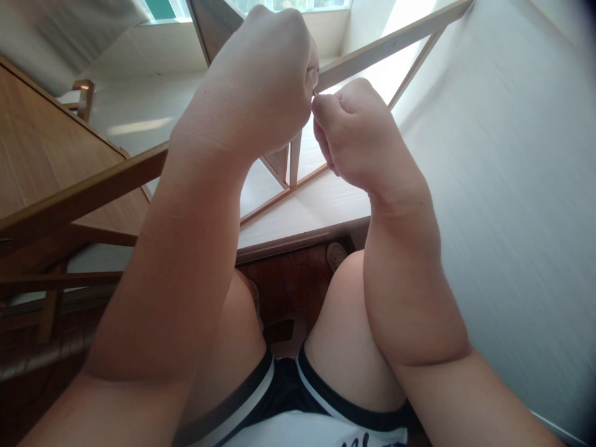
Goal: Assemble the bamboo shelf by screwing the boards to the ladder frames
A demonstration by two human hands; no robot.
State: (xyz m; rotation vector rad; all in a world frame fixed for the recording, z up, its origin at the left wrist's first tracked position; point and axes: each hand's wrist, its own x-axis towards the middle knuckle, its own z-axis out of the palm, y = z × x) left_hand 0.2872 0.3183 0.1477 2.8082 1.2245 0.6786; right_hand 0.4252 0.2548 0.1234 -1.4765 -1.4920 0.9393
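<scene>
My left hand point(256, 81) is closed in a fist, high in the middle of the view, its thumb and fingers pressed together on the right side. Just right of it and slightly lower, my right hand point(358, 133) is closed too, in a pinch. The fingertips of both hands nearly meet. Between them shows a tiny dark glint, too small to name; the rest of it is hidden by my fingers. Behind both hands runs a long wooden bar point(391, 46), rising to the right. My hands cover part of it.
Thin wooden struts point(293, 161) stand below the bar. A wooden panel point(51, 143) and a lower rail point(65, 279) are on the left. A pale wall point(507, 186) rises close on the right. Below are my knees, a brown ledge point(298, 239) and a dark wooden floor point(293, 273).
</scene>
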